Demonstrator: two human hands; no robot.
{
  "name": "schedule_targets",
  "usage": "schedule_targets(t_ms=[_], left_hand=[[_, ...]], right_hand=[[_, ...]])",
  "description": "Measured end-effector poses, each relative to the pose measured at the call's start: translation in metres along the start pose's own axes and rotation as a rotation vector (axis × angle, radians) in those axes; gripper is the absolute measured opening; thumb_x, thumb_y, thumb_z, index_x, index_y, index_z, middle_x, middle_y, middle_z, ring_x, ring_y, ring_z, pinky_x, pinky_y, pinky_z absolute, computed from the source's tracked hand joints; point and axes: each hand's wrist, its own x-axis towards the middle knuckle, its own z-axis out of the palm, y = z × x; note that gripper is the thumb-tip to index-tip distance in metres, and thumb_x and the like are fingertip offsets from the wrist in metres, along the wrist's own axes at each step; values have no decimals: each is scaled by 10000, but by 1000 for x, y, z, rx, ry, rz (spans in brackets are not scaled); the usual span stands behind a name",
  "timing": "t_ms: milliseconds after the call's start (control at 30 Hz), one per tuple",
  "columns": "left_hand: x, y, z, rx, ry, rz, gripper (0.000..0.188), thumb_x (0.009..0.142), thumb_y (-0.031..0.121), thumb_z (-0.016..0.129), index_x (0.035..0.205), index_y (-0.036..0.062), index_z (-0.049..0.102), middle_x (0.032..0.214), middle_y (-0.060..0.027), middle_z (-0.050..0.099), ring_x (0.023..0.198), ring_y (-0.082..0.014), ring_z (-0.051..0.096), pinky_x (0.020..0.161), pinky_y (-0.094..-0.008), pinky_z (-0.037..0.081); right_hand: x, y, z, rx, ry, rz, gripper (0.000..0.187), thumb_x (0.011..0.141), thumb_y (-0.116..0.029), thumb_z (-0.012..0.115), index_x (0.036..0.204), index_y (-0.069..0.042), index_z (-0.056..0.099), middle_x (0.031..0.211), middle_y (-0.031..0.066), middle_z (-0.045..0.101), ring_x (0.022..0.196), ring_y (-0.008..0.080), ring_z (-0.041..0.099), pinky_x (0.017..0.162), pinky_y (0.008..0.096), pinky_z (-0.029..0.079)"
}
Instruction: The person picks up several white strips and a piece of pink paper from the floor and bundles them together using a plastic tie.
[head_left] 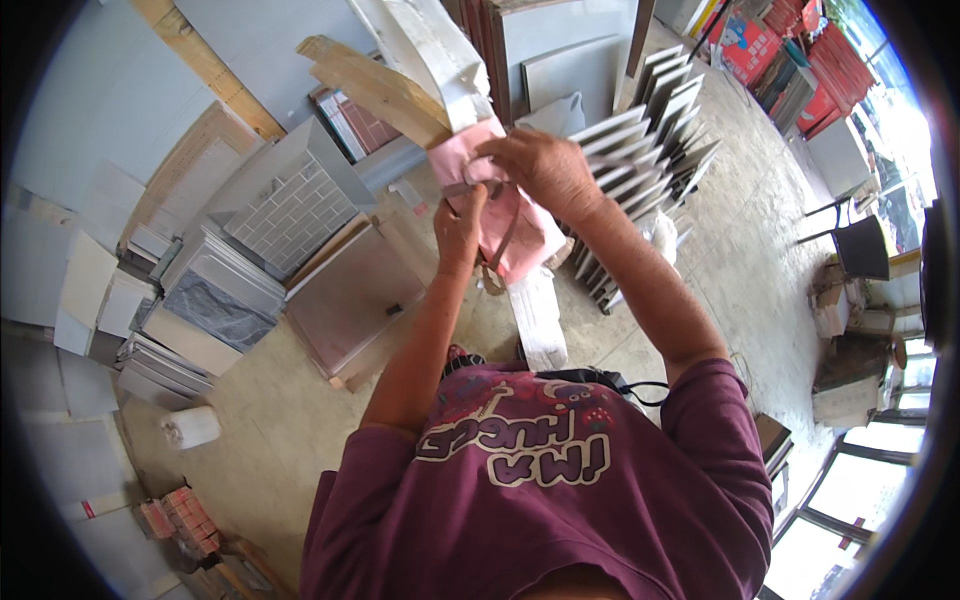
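In front of me stands a long bundle with a pink wrapping (pixel 524 243) around its middle. A brown strap (pixel 511 228) runs down and across the pink wrapping. My left hand (pixel 458 235) is closed at the left side of the bundle, its thumb pressing the strap. From the right my right hand (pixel 548 168) reaches over the upper part of the wrapping with bent, closed fingers; what they pinch is hidden. White packing material (pixel 432 55) and a torn piece of brown cardboard (pixel 385 90) stick out at the top. A white length (pixel 540 318) shows below.
Upright tile panels (pixel 640 150) stand in a rack just right of the bundle. To the left, tile sample boards (pixel 295 215), stacked tiles (pixel 220 310) and a flat panel (pixel 355 300) lean together. A white roll (pixel 190 428) lies on the floor. A dark chair (pixel 860 245) stands far right.
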Motion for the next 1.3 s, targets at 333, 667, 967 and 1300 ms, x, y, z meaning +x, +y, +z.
schedule_targets(t_ms=[333, 667, 967, 1300], left_hand=[[8, -8, -10, 14, -24, 8, 352, 810, 290, 629, 938, -38, 628, 899, -51, 620, 838, -129, 534, 758, -284, 425], [4, -7, -3, 44, -82, 72, 281, 828, 239, 617, 932, -22, 633, 885, -49, 645, 806, -126, 565, 735, -286, 450], [2, -11, 0, 20, -187, 42, 331, 837, 243, 598, 1019, -34, 595, 984, -72, 627, 873, -143, 559, 787, -300, 447], [3, -18, 0, -42, -250, 46, 277, 834, 158, 587, 1042, -25, 575, 1007, -72, 626, 902, -131, 563, 807, -278, 444]], right_hand=[[-35, 59, -52, -285, 104, 46, 167, 828, -169, 608, 978, -101, 635, 813, 37, 602, 764, 210, 607, 653, 330, 508], [-30, 39, -37, -150, 38, 346, 208, 835, -321, 578, 851, -141, 679, 848, 54, 574, 771, 263, 589, 659, 377, 481], [1, 12, 4, 804, 69, 450, 189, 832, -144, 593, 926, 7, 655, 764, 80, 668, 717, 118, 622, 680, 268, 485], [-3, 8, 17, 375, -128, 508, 251, 803, -292, 599, 853, -51, 644, 768, 120, 649, 745, 293, 624, 683, 383, 486]])
